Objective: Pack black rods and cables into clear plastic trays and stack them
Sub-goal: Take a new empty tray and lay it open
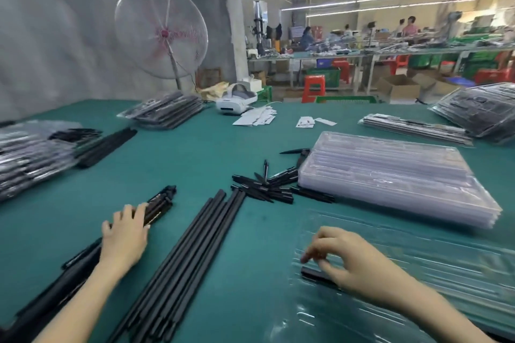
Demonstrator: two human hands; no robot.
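A clear plastic tray (434,267) lies at the near right on the green table (195,153). My right hand (354,262) rests on it, fingers curled over a black rod (316,276) lying in the tray. My left hand (126,234) lies on a bundle of black parts (158,206) at the near left, fingers bent over them. A row of long black rods (189,256) lies diagonally between my hands. A loose heap of short black pieces (267,186) sits beyond them. A stack of clear trays (390,178) stands at the right.
Stacks of filled trays sit at the left (30,156), the back centre (164,111) and the far right (479,111). A white headset (237,100) and paper slips (259,117) lie at the back. A standing fan (161,30) and other workbenches with people are beyond.
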